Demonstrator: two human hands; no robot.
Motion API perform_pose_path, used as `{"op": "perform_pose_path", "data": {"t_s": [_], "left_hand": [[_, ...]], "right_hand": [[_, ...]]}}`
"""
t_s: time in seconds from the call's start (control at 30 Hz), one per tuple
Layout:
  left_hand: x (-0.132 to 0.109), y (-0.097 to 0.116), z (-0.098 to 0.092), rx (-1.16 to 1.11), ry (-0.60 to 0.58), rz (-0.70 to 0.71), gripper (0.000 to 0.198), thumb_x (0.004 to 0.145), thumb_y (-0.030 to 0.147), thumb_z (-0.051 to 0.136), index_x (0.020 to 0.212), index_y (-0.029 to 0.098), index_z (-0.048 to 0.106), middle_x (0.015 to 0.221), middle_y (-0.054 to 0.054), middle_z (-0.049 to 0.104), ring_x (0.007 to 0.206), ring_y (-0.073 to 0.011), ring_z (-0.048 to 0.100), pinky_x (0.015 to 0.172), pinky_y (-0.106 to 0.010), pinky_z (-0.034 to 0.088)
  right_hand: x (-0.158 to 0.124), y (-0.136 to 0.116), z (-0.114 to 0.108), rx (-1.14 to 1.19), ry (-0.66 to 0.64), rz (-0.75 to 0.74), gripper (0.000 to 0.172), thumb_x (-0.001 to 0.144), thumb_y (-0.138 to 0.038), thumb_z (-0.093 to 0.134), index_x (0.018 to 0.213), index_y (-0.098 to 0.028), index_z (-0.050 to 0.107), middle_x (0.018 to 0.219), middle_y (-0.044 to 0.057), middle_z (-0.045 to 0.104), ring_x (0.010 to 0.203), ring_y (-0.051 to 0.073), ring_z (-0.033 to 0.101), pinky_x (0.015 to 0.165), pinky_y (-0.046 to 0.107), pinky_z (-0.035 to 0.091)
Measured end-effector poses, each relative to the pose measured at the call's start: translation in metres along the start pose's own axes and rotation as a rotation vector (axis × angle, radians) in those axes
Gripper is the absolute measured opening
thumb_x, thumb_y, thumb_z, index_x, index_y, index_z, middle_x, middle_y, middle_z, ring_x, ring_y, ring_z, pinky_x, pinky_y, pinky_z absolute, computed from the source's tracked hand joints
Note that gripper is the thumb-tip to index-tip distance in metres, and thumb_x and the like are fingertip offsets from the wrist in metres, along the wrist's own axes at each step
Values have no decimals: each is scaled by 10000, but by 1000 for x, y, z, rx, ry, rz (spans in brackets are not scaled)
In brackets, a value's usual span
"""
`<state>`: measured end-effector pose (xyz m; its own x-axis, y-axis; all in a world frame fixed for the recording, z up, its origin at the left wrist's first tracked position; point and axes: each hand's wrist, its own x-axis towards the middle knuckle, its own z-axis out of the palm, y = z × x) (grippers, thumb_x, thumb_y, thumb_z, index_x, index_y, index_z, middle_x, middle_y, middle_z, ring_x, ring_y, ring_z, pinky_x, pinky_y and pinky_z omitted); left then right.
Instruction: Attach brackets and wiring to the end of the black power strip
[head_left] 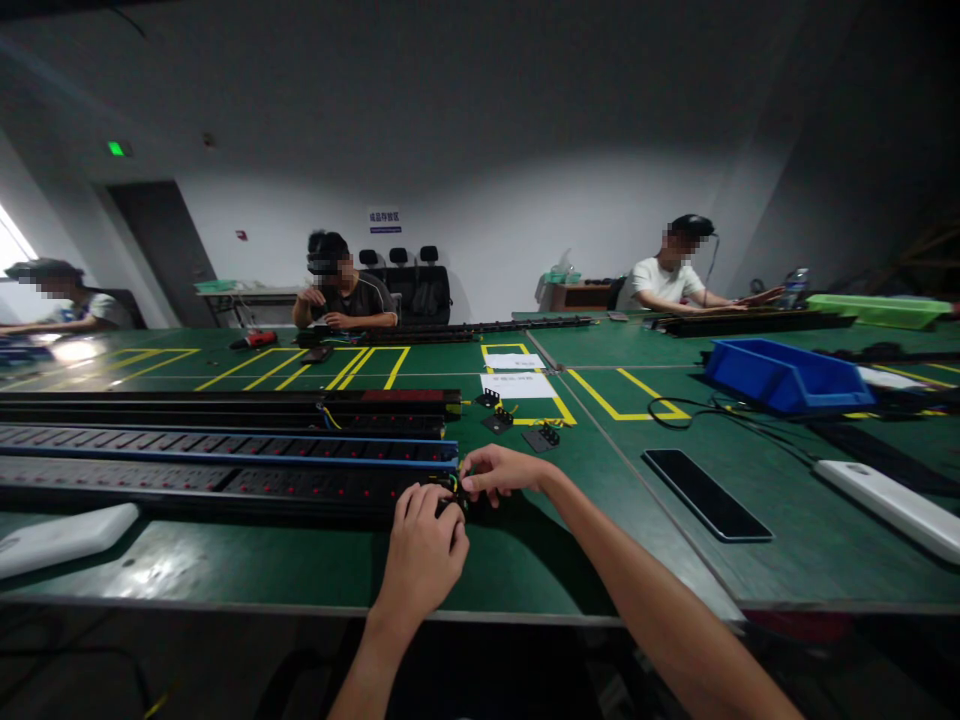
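My left hand (424, 545) and my right hand (499, 472) meet at the right end of a long black power strip (225, 485) lying along the near side of the green table (525, 570). Both hands are closed, fingers curled and pinching a small dark part at the strip's end, where yellow and blue wires show. Two more long strips (225, 420) lie parallel behind it. Small black brackets (541, 437) rest just beyond my right hand.
A black phone (706, 494) and a white bar (889, 507) lie to the right, a blue bin (787, 375) with a black cable behind them. A white object (64, 538) sits at the near left. Three people sit at far tables.
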<state>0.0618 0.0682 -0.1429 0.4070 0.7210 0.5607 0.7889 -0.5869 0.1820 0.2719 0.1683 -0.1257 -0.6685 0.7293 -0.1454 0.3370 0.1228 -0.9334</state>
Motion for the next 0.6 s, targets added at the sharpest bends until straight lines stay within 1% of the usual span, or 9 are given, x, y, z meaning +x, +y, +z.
{"op": "perform_pose_path", "data": {"t_s": [0.23, 0.37, 0.53, 0.6], "left_hand": [[0, 0, 2, 1, 8, -1, 129, 850, 145, 554, 855, 217, 661, 1091, -57, 663, 1148, -248, 578, 1137, -528, 364], [0, 1, 1, -6, 7, -3, 127, 853, 139, 541, 864, 214, 642, 1091, -54, 664, 1166, -248, 572, 1140, -524, 360], [0, 2, 2, -4, 27, -16, 82, 841, 137, 539, 863, 202, 583, 1000, -66, 664, 1217, -275, 552, 1141, -526, 363], [0, 1, 3, 12, 45, -23, 76, 840, 154, 551, 894, 199, 578, 995, -73, 664, 1228, -290, 547, 1135, -531, 366]], "right_hand": [[2, 6, -1, 68, -60, -12, 508, 763, -590, 765, 1011, -176, 604, 858, 0, 720, 529, 78, 648, 401, 133, 386], [2, 6, -1, 77, -68, -10, 511, 772, -591, 759, 1029, -177, 607, 880, 8, 728, 542, 88, 662, 407, 142, 399], [2, 5, -1, 79, -62, 10, 532, 760, -600, 767, 1036, -173, 608, 881, 16, 735, 557, 91, 667, 418, 140, 405], [2, 5, -1, 82, -61, 14, 536, 758, -600, 768, 1040, -172, 610, 881, 17, 734, 562, 92, 667, 423, 141, 410]]}}
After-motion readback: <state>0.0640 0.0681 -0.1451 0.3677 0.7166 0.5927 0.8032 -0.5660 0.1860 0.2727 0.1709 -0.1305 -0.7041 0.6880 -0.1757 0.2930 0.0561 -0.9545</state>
